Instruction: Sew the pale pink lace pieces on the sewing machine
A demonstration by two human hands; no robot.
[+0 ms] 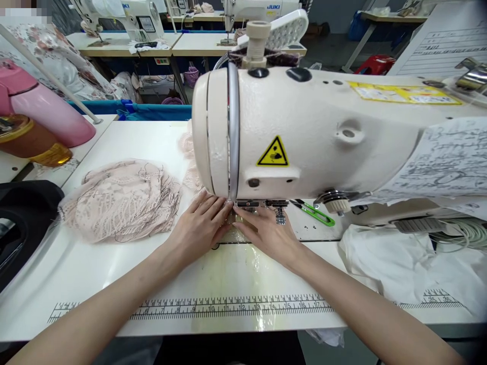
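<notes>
My left hand (199, 221) lies flat at the left of the needle area, fingers stretched forward. Its fingertips touch the near edge of a pale pink lace piece (189, 167), which runs back behind the machine head. My right hand (269, 230) is low under the head of the sewing machine (304, 132), index finger and thumb stretched toward the left hand and apart from each other. The machine covers part of its other fingers. Between the hands, the needle and any cloth there are hard to make out. Green thread snips (314, 213) lie right of my right hand.
A heap of pink lace pieces (124, 200) with loose threads lies on the left. White cloth (388, 258) is bunched at the right. A pink bottle (49, 109), an amber jar (32, 142) and a black object (28, 218) stand left. A printed ruler (228, 306) runs along the front.
</notes>
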